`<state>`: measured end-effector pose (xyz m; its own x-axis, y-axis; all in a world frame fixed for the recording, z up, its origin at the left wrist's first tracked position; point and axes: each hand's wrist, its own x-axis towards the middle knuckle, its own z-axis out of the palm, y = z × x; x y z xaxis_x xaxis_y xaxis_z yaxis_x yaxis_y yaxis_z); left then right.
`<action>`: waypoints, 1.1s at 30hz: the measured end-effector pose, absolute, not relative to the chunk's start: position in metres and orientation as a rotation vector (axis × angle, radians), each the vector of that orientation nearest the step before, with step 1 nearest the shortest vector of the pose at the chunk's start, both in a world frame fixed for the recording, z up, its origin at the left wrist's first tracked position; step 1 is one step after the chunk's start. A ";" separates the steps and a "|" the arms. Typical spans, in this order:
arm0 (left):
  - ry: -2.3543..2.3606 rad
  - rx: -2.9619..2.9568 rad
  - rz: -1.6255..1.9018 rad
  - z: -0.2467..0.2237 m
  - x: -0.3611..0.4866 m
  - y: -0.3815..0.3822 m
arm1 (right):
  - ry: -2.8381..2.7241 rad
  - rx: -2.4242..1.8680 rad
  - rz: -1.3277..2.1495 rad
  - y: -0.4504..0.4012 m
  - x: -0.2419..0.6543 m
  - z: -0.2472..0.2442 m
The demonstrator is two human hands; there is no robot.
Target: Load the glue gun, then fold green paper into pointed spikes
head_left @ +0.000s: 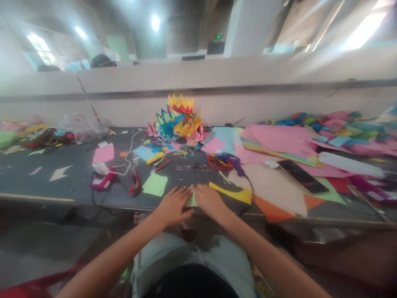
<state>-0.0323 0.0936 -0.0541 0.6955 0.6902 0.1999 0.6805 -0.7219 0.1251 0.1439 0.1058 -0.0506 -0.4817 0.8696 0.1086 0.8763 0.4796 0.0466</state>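
Note:
Between my two hands, at the table's front edge, lies a small light green paper [192,199]. My left hand [175,205] rests flat on its left side, fingers spread. My right hand [208,199] presses on its right side, fingers stretched forward. Both hands hide part of the paper. Left of them is a stack of green paper pieces [155,184], with a red cutter [134,183] beside it. A curved yellow paper strip [232,193] lies just right of my right hand.
Behind stands a colourful folded-paper piece [180,122]. A glue gun [232,161] with a cable, a phone [302,176] and large pink sheets [279,140] lie to the right. A magenta box [103,181] with cables sits left on the dark table [80,165].

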 end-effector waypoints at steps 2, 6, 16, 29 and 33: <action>1.145 2.834 0.363 -0.054 -0.041 0.089 | -2.674 -1.528 -0.171 0.105 0.143 -0.051; 1.109 2.783 0.365 -0.052 -0.059 0.077 | -2.716 -1.458 -0.184 0.106 0.142 -0.053; 1.395 2.721 0.523 -0.058 -0.033 0.063 | -2.426 -1.289 0.107 0.086 0.161 -0.040; 1.305 2.522 0.780 -0.051 -0.033 0.072 | -2.487 -0.989 -0.015 0.068 0.166 -0.065; 1.261 2.507 0.833 -0.061 -0.039 0.092 | -2.469 -0.952 0.123 0.073 0.168 -0.064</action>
<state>-0.0387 0.0923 -0.0614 0.4730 0.7901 0.3898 0.6689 -0.6100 0.4248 0.1678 0.0730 -0.0639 -0.6383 0.6520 0.4091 0.6080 0.7530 -0.2515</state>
